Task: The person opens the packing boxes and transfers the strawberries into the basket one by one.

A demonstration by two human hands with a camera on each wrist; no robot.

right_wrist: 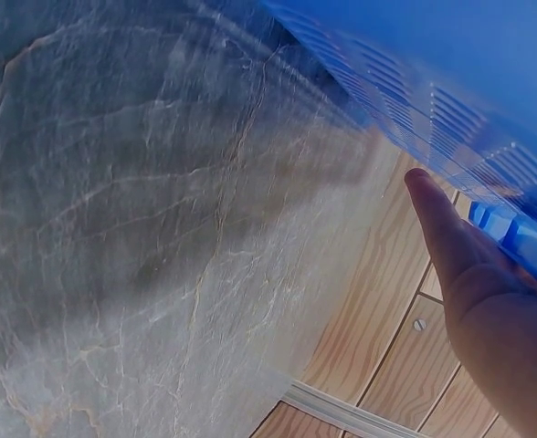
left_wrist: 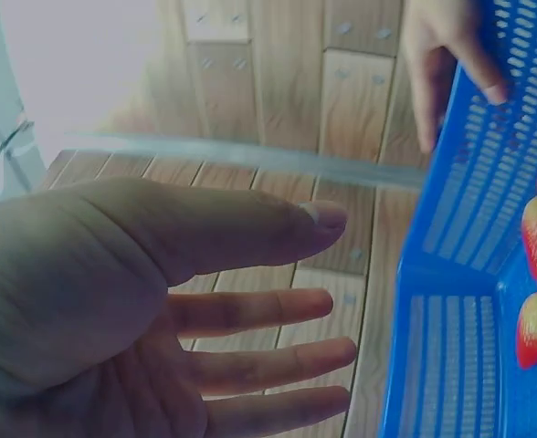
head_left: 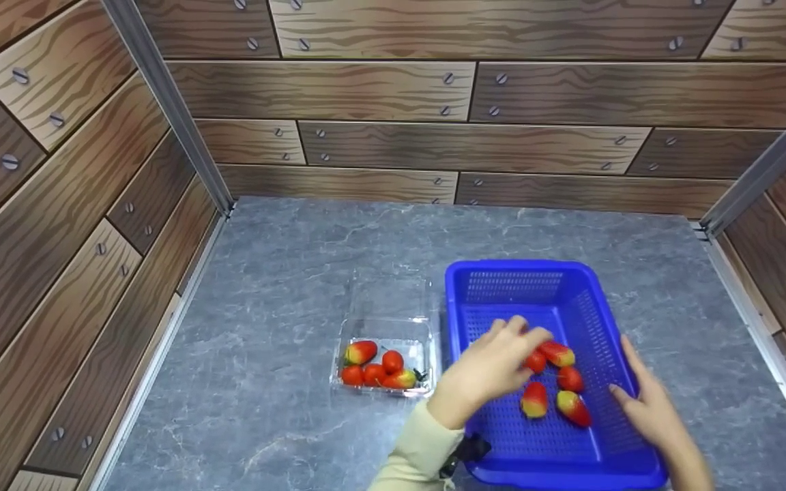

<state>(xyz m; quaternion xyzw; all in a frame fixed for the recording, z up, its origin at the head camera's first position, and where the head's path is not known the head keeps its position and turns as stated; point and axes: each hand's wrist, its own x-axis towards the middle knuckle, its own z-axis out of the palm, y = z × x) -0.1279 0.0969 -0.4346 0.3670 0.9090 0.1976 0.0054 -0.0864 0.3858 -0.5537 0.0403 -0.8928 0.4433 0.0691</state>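
Observation:
A blue plastic basket (head_left: 570,474) with slotted walls holds red-and-yellow strawberries (head_left: 534,401) and small round red fruits (head_left: 570,379). Over its left half is my left hand (head_left: 492,365), fingertips pointing down near the fruits. In the left wrist view that hand (left_wrist: 195,292) has its thumb and fingers spread, nothing between them. My right hand (head_left: 651,406) grips the basket's right side, thumb inside and fingers outside. Just left of the basket stands a clear plastic box (head_left: 333,354) with several similar fruits, among them a strawberry (head_left: 361,352).
The box's clear lid (head_left: 391,296) lies folded back behind it. A grey marbled tabletop (head_left: 263,327) carries everything. Wood-patterned walls (head_left: 379,143) enclose the back and both sides, with metal rails (head_left: 168,102) at the corners.

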